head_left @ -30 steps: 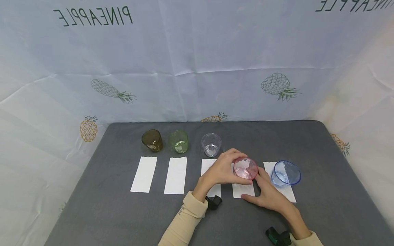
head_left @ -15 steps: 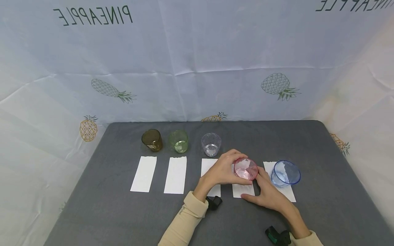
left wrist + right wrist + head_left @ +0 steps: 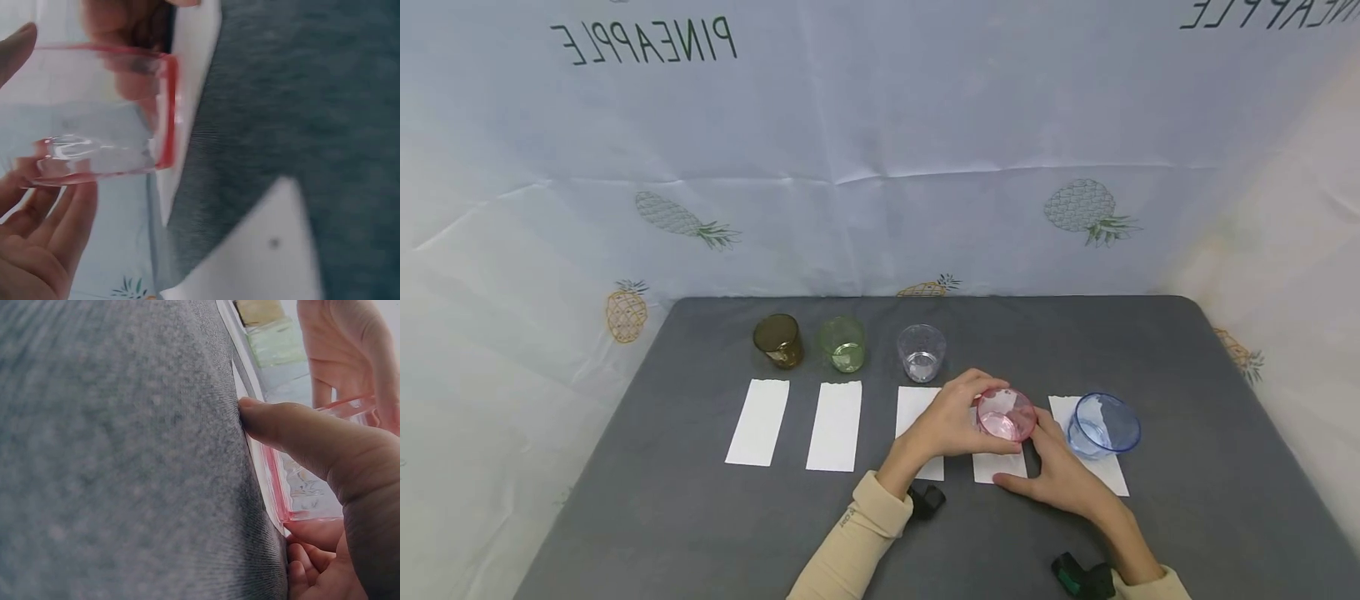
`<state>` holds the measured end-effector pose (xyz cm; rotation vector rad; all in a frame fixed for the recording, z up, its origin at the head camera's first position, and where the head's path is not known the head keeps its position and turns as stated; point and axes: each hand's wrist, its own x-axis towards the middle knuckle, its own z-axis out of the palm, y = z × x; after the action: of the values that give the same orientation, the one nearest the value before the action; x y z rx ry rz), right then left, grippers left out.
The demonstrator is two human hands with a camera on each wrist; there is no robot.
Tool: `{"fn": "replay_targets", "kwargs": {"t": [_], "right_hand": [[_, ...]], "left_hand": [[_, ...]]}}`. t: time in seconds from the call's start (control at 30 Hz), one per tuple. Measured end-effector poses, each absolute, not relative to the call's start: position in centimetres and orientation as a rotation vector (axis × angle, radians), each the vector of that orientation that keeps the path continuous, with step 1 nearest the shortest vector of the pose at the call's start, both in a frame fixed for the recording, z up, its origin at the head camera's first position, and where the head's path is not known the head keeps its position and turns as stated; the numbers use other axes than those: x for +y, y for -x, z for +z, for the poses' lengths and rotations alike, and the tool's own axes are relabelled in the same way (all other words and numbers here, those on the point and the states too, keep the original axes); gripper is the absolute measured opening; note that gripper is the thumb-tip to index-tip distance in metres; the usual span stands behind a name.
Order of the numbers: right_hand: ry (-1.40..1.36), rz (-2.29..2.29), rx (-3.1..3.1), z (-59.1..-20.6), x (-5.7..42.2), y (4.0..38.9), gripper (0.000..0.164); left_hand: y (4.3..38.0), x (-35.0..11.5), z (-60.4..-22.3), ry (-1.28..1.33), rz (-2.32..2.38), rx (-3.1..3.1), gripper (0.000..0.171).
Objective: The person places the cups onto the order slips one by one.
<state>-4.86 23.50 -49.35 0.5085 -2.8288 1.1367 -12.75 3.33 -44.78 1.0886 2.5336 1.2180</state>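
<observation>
A pink drinking glass [image 3: 1006,414] stands upright at the far end of a white paper strip [image 3: 1000,469]; whether its base touches the paper is hard to tell. My left hand [image 3: 961,421] holds it from the left, thumb on the near side, fingers round the far side. My right hand [image 3: 1063,477] is at the glass's right side, fingertips against or beside it, the thumb spread apart. In the right wrist view that thumb [image 3: 281,428] reaches down to the paper's edge. The left wrist view shows the thick red base [image 3: 167,112] close over the strip.
Right of my right hand a blue glass [image 3: 1103,427] stands on another strip. Brown [image 3: 778,342], green [image 3: 842,343] and clear [image 3: 921,353] glasses stand at the back, each behind a white strip. A pineapple-print cloth [image 3: 880,125] hangs behind the grey table [image 3: 700,533].
The head view has shifted slightly, so everything appears a little further right. Both hands and the pink glass keep their places relative to the strips.
</observation>
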Motion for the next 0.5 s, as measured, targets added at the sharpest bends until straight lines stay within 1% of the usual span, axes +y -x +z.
{"fn": "replay_targets", "kwargs": {"t": [0.23,0.5], "right_hand": [[-0.484,1.216,-2.815,-49.09,23.52,4.73,0.095],[-0.447,1.253,-2.798,-48.81,23.18,4.65,0.1]], "left_hand": [[12.52,3.54,-45.33,-1.087,1.245,2.558,0.075],[12.29,3.48,-45.39,-1.096,1.239,2.571,0.075]]}}
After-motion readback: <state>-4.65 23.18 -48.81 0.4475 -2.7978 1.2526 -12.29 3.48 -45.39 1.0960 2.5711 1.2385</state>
